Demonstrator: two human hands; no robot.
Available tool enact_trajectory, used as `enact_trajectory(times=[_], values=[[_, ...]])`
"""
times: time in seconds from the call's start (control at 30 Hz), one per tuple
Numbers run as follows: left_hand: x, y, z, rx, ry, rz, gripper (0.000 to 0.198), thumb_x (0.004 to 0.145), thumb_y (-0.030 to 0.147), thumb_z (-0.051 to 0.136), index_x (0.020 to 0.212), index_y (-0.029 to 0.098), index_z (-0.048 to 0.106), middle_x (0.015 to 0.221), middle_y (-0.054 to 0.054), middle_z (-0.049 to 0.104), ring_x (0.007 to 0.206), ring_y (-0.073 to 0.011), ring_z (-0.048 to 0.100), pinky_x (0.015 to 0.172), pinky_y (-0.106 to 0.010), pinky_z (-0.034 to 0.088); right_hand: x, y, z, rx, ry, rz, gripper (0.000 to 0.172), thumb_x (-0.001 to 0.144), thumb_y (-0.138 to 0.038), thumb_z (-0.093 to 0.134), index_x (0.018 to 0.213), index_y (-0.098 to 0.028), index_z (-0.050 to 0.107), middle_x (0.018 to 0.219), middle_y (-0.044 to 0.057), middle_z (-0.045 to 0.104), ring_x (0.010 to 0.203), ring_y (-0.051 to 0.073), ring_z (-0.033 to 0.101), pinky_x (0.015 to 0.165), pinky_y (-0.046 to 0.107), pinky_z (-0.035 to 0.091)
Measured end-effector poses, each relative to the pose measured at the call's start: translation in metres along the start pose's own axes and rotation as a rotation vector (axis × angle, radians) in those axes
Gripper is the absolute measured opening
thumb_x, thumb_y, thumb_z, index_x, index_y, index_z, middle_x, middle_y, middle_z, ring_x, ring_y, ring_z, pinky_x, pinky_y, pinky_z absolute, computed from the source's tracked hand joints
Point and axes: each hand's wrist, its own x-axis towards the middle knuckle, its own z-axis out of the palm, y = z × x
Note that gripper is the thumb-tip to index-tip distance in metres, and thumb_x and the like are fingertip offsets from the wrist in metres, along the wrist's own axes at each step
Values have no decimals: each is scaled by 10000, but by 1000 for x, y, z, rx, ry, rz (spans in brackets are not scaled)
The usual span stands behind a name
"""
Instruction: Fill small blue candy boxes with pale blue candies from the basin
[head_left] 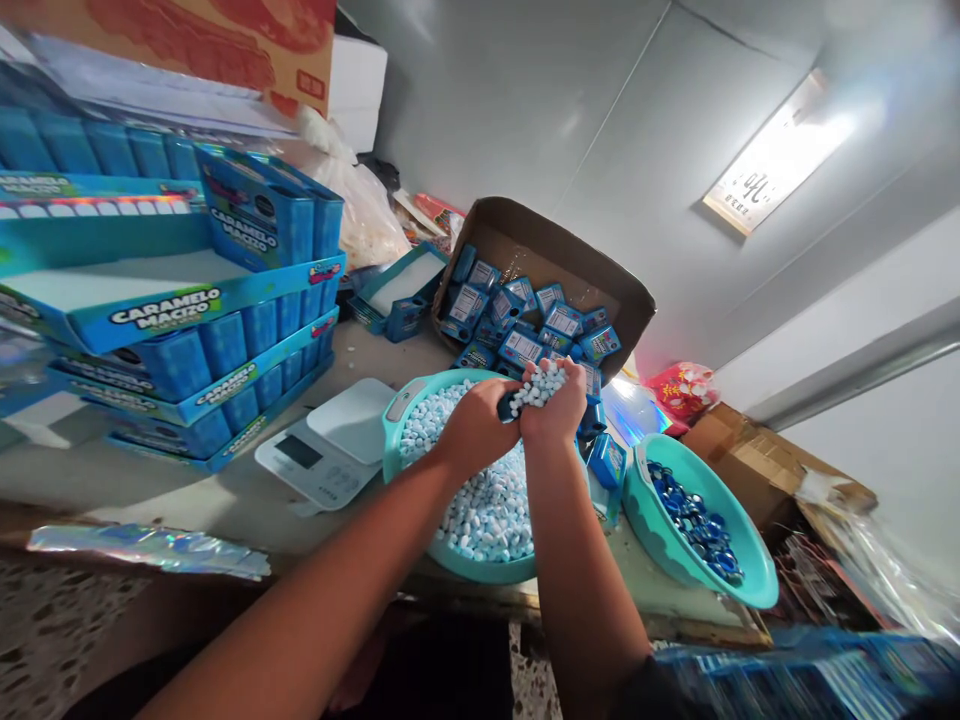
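Note:
My left hand [480,420] is wrapped round a small dark blue container [509,406], mostly hidden by the fingers. Beside it, my right hand [561,408] is cupped, palm up, round a heap of small white and pale-blue candies [541,385]. The heap reaches the container's edge. Both hands are over a turquoise basin [391,440] full of the same candies [487,505]. Past the hands, a tilted brown cardboard box [551,235] holds several blue tins [521,346]; more blue tins [606,460] lie close to my right wrist.
On the left stand stacked blue display trays [165,312] with tins. A white digital scale [322,455] sits next to the basin. To the right, a second turquoise basin [754,565] contains shiny blue round pieces [694,520]. A plastic bag [360,205] and cartons [757,455] are farther back.

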Motion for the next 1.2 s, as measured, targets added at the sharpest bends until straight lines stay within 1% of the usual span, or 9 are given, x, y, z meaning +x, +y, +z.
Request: enact_trajectory(times=[0.17, 0.3, 0.47, 0.63, 0.8, 0.87, 1.03, 1.13, 1.2], values=[[1, -4, 0, 18, 30, 46, 347, 741, 30, 722, 1062, 161, 713, 1005, -23, 704, 942, -217, 660, 887, -298, 528, -2, -2, 0, -1, -25, 13, 187, 922, -200, 438, 736, -189, 442, 577, -38, 532, 524, 134, 616, 479, 201, 484], [3, -7, 0, 36, 14, 101, 373, 737, 23, 750, 1082, 158, 706, 1039, -39, 700, 982, -229, 656, 914, -315, 518, -4, -4, 0, 1, -50, 15, 160, 900, -218, 453, 742, -191, 444, 579, -35, 528, 543, 142, 627, 489, 203, 492], [4, -9, -1, 44, -9, 153, 348, 758, 8, 732, 1073, 154, 706, 1044, -54, 693, 985, -231, 651, 910, -324, 515, -4, 0, 1, -15, -50, -36, 147, 874, -236, 501, 744, -188, 451, 586, -26, 549, 565, 156, 648, 507, 208, 506], [3, -10, -2, 47, 3, 153, 373, 731, 0, 753, 1067, 150, 696, 1041, -54, 687, 988, -240, 644, 917, -335, 519, -2, 3, 0, -40, -46, -86, 154, 863, -253, 529, 744, -183, 462, 599, -17, 574, 579, 174, 671, 524, 224, 529], [3, -11, -2, 40, -8, 156, 391, 744, -5, 728, 1091, 173, 692, 1061, -34, 689, 1025, -228, 639, 957, -331, 514, -2, 4, -1, -56, -48, -102, 112, 820, -252, 552, 780, -182, 475, 643, -10, 603, 603, 176, 686, 542, 226, 550], [4, -11, -3, 45, -16, 159, 407, 736, -19, 717, 1098, 165, 689, 1064, -40, 687, 1034, -228, 636, 971, -331, 514, -3, 4, -2, -54, -46, -106, 107, 812, -251, 557, 788, -180, 481, 663, -4, 615, 616, 180, 693, 549, 229, 555], [3, -11, -4, 62, -52, 172, 442, 707, -23, 723, 1117, 135, 678, 1084, -67, 679, 1061, -257, 625, 1006, -374, 511, -4, 4, -3, -43, -46, -126, 124, 819, -248, 543, 755, -175, 465, 715, 26, 653, 645, 197, 709, 550, 238, 557], [2, -11, -3, 63, -56, 170, 430, 725, -20, 704, 1123, 139, 677, 1094, -66, 677, 1055, -246, 627, 1010, -367, 511, -3, 4, -4, -67, -37, -141, 121, 810, -257, 542, 762, -182, 460, 703, 20, 651, 635, 197, 706, 543, 239, 555], [2, -10, -2, 67, -51, 163, 430, 717, -21, 709, 1116, 136, 679, 1100, -74, 677, 1065, -254, 623, 1012, -369, 508, -2, 4, -4, -81, -31, -142, 137, 803, -275, 549, 765, -187, 451, 701, 16, 652, 638, 195, 706, 552, 238, 557]])
